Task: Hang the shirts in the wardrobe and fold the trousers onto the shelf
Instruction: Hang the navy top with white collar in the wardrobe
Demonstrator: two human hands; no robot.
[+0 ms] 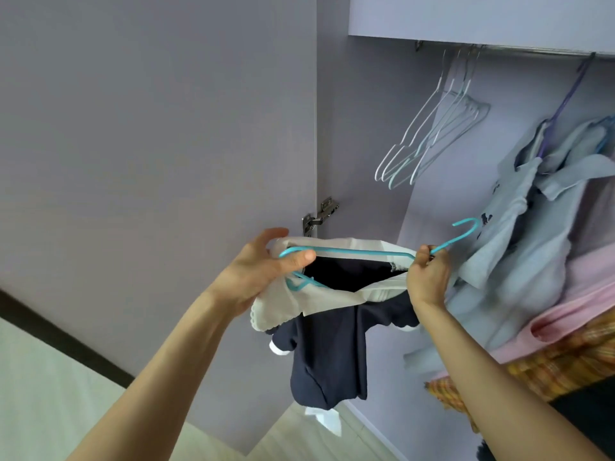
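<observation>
A navy shirt (329,354) with a white collar hangs from a teal hanger (359,252) held in front of the open wardrobe. My left hand (263,271) grips the white collar and the hanger's left shoulder, thumb over the wire. Near the base of the hanger's hook, my right hand (427,276) pinches the wire together with the collar's right edge. The hook points up and to the right toward the clothes that hang there.
Several bare wire hangers (429,131) hang on the metal rail (532,51) at the top. Right of them a light blue garment (519,234) hangs on a purple hanger above pink and plaid clothes (565,357). The open wardrobe door (149,144) stands at the left.
</observation>
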